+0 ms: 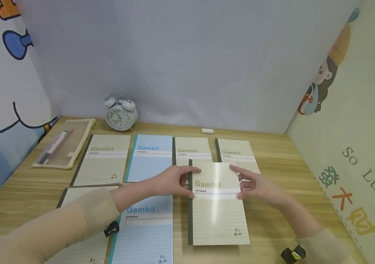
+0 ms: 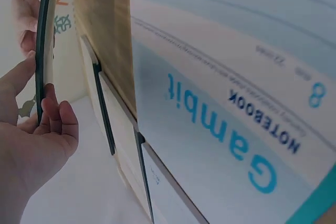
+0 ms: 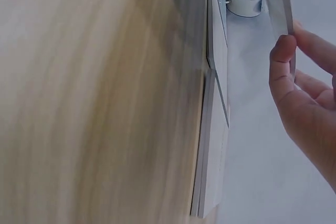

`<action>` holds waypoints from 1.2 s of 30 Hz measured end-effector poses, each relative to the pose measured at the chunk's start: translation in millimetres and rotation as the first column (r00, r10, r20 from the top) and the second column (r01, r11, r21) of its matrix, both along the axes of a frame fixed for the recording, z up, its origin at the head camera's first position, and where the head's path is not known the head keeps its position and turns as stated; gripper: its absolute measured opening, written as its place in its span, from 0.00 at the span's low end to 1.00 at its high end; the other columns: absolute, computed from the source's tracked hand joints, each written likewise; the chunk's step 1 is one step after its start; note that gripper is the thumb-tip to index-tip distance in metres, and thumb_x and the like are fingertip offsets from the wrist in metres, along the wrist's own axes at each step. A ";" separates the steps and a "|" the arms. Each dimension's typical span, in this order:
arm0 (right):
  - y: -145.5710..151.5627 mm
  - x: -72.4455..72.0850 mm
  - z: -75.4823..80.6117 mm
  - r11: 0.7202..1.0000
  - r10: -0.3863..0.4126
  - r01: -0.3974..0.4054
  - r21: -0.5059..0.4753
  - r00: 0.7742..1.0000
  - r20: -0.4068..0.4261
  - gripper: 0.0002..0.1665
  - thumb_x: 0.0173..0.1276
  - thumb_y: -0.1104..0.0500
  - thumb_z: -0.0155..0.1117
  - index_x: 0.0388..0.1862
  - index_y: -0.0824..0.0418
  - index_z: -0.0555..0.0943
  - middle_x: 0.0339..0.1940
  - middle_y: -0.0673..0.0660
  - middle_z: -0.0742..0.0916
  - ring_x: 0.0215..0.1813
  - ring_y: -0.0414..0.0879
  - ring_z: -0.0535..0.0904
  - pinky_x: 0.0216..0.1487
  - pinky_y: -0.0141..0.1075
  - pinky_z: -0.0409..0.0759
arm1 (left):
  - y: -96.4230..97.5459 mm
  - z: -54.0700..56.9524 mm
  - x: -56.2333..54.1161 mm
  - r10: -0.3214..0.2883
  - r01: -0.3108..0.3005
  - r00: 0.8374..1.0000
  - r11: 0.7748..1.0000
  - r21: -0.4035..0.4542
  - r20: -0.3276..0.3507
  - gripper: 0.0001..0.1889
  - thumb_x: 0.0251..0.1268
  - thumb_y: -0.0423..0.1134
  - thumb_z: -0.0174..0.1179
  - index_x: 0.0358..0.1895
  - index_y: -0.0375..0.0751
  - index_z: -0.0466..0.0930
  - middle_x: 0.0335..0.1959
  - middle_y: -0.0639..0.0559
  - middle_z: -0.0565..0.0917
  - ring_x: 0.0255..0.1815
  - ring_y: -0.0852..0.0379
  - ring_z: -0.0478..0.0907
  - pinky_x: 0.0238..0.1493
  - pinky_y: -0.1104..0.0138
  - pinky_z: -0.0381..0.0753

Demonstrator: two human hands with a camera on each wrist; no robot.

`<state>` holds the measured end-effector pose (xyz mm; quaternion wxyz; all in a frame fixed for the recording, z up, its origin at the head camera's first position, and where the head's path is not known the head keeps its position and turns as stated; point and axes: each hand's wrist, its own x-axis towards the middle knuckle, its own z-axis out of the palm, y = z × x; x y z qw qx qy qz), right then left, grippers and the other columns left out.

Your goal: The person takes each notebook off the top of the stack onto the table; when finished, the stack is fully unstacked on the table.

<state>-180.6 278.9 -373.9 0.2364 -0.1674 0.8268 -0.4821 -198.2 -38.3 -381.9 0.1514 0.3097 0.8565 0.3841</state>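
Note:
A cream notebook (image 1: 217, 216) with a dark spine and "Gambit" on its cover is held above the table. My left hand (image 1: 174, 181) pinches its spine edge, thumb on the cover side. On the opposite edge, my right hand (image 1: 257, 187) pinches it between thumb and fingers. The left wrist view shows the dark spine (image 2: 43, 51) between the left hand's (image 2: 39, 135) thumb and fingers. In the right wrist view the right hand (image 3: 310, 87) grips the notebook's pale page edge (image 3: 286, 9). Just left of the held notebook lies a blue notebook (image 1: 144, 234).
Behind lie a cream notebook (image 1: 103, 161), a blue notebook (image 1: 149, 161) and two more cream ones, partly covered. Another cream notebook (image 1: 85, 245) lies under the left forearm. A mesh pencil pouch (image 1: 80, 146), an alarm clock (image 1: 121, 116) and a white eraser (image 1: 207, 131) sit farther back.

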 end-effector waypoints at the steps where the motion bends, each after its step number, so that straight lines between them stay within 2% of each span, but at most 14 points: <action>1: -1.9 2.0 -2.6 1.000 0.007 -0.007 -0.010 1.000 0.016 0.52 0.56 0.59 0.72 0.75 0.42 0.56 0.51 0.61 0.68 0.39 0.44 0.76 0.47 0.41 0.78 | -1.7 -2.0 3.3 0.006 -0.005 1.000 1.000 -0.008 0.007 0.39 0.45 0.46 0.74 0.65 0.47 0.70 0.22 0.55 0.73 0.24 0.61 0.66 0.25 0.71 0.66; 6: -8.7 9.1 -16.3 0.997 0.060 -0.057 -0.047 0.997 0.058 0.53 0.56 0.62 0.71 0.76 0.47 0.54 0.46 0.60 0.68 0.38 0.43 0.75 0.41 0.34 0.78 | -6.5 -15.1 16.7 0.020 -0.019 0.999 0.999 -0.040 0.028 0.39 0.44 0.47 0.75 0.64 0.46 0.71 0.24 0.55 0.73 0.24 0.61 0.66 0.25 0.72 0.67; 12: -14.9 14.9 -32.8 0.998 0.069 -0.068 -0.010 0.994 0.085 0.55 0.52 0.61 0.74 0.76 0.48 0.55 0.44 0.59 0.68 0.36 0.41 0.74 0.36 0.30 0.78 | -7.8 -30.3 24.6 0.008 -0.004 0.998 0.998 -0.063 0.062 0.39 0.43 0.44 0.76 0.63 0.42 0.72 0.27 0.55 0.75 0.25 0.62 0.68 0.27 0.72 0.70; 17: -20.0 17.5 -43.2 0.996 0.089 -0.091 0.014 0.992 0.095 0.56 0.51 0.62 0.75 0.75 0.52 0.55 0.41 0.59 0.72 0.33 0.40 0.73 0.33 0.29 0.78 | -7.2 -33.7 29.6 -0.009 0.016 0.996 0.997 -0.081 0.085 0.39 0.42 0.41 0.76 0.62 0.36 0.72 0.26 0.54 0.75 0.26 0.62 0.71 0.27 0.72 0.72; 20: -21.5 18.5 -45.1 0.990 0.131 -0.133 0.037 0.990 0.054 0.55 0.51 0.61 0.75 0.75 0.57 0.56 0.37 0.58 0.75 0.30 0.38 0.73 0.31 0.27 0.76 | -7.2 -33.2 31.2 -0.028 0.039 0.995 0.994 -0.101 0.100 0.38 0.44 0.40 0.75 0.63 0.35 0.71 0.23 0.55 0.76 0.24 0.63 0.71 0.26 0.72 0.72; 22: -22.0 18.6 -45.9 0.982 0.168 -0.166 0.090 0.986 -0.014 0.54 0.50 0.59 0.76 0.74 0.60 0.58 0.34 0.55 0.76 0.29 0.37 0.71 0.30 0.26 0.74 | -7.7 -33.3 31.7 -0.043 0.056 0.994 0.992 -0.118 0.104 0.38 0.45 0.40 0.74 0.63 0.35 0.71 0.21 0.55 0.76 0.22 0.64 0.71 0.24 0.73 0.71; 25: -23.2 17.2 -46.9 0.960 0.226 -0.197 0.199 0.965 -0.133 0.53 0.48 0.55 0.77 0.72 0.62 0.62 0.31 0.52 0.76 0.27 0.36 0.68 0.28 0.26 0.70 | -8.6 -33.2 32.4 -0.054 0.068 0.992 0.989 -0.128 0.111 0.37 0.47 0.40 0.74 0.63 0.36 0.71 0.18 0.55 0.76 0.19 0.64 0.70 0.22 0.73 0.70; 27: -24.1 15.9 -47.4 0.946 0.251 -0.200 0.256 0.950 -0.185 0.53 0.47 0.53 0.78 0.70 0.62 0.64 0.29 0.50 0.75 0.28 0.36 0.67 0.28 0.26 0.69 | -8.8 -33.4 32.6 -0.058 0.071 0.993 0.988 -0.138 0.099 0.36 0.47 0.40 0.73 0.63 0.36 0.71 0.17 0.56 0.75 0.18 0.65 0.69 0.21 0.73 0.70; 30: -25.5 14.6 -46.6 0.935 0.265 -0.198 0.295 0.942 -0.207 0.52 0.47 0.52 0.78 0.70 0.62 0.66 0.27 0.48 0.74 0.29 0.37 0.66 0.28 0.26 0.68 | -8.3 -33.7 32.7 -0.071 0.081 0.995 0.984 -0.158 0.069 0.35 0.47 0.39 0.73 0.62 0.36 0.73 0.14 0.57 0.74 0.15 0.65 0.68 0.19 0.74 0.68; 36: -27.4 13.7 -45.0 0.931 0.264 -0.197 0.308 0.945 -0.193 0.51 0.48 0.52 0.77 0.70 0.61 0.65 0.25 0.47 0.71 0.29 0.37 0.65 0.29 0.27 0.66 | -5.4 -31.9 31.8 -0.086 0.090 0.996 0.967 -0.237 0.028 0.33 0.47 0.39 0.73 0.61 0.39 0.74 0.12 0.59 0.72 0.13 0.66 0.66 0.17 0.74 0.65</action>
